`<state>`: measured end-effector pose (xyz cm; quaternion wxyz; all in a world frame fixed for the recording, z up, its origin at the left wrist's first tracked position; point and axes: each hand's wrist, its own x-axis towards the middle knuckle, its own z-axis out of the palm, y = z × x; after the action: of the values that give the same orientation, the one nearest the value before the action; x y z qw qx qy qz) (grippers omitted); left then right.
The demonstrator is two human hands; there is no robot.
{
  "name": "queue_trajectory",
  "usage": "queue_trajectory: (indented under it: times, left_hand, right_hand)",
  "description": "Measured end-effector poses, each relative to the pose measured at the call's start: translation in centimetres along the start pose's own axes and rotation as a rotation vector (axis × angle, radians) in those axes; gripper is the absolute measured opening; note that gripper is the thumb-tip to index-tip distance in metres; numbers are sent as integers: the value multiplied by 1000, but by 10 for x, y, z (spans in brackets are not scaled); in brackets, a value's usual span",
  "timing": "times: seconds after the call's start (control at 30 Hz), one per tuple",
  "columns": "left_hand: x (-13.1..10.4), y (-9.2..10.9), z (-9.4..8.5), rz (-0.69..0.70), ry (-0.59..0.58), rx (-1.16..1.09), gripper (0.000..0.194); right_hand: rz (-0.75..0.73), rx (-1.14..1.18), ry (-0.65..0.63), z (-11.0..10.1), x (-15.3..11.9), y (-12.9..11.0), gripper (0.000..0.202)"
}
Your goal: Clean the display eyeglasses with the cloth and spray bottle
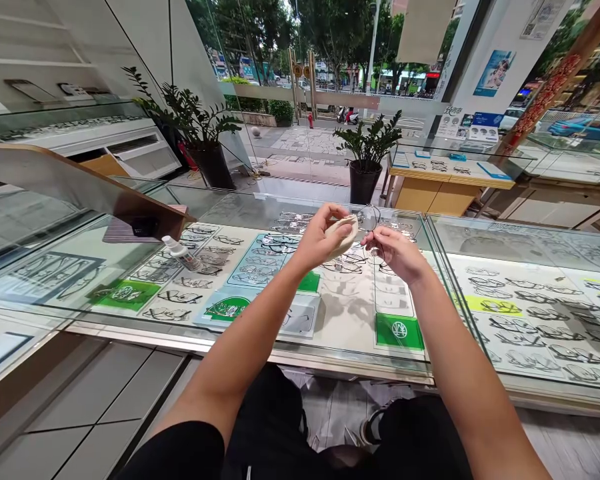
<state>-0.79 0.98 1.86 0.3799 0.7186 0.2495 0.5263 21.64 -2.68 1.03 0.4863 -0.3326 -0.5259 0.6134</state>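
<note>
My left hand [318, 239] is closed around a folded cream cloth [348, 239], held above the glass display counter. A little to its right, my right hand [397, 251] pinches a pair of thin dark-rimmed eyeglasses [371, 213] between thumb and fingers. One round rim stands up between the two hands, and part of the frame hangs below my right fingers. The cloth hides some of my left fingers. Whether the cloth touches the eyeglasses, I cannot tell. A clear spray bottle [181, 253] with a white cap stands on the glass to the left.
Under the counter glass [347, 353] lie rows of eyeglass frames [170, 297] and green cards [399, 330]. A wooden-framed mirror or panel [90, 183] leans at the left. Two potted plants [364, 180] stand beyond, before glass doors. Another counter section [525, 230] continues right.
</note>
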Motion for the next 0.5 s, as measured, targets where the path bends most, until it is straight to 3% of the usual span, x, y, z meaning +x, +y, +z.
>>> queue_trajectory:
  times: [0.3, 0.5]
  left_hand:
    - [-5, 12, 0, 66, -18, 226, 30]
    - [-6, 20, 0, 140, 80, 522, 30]
  right_hand:
    - [29, -57, -109, 8, -3, 2, 22]
    - [36, -48, -147, 17, -7, -3, 23]
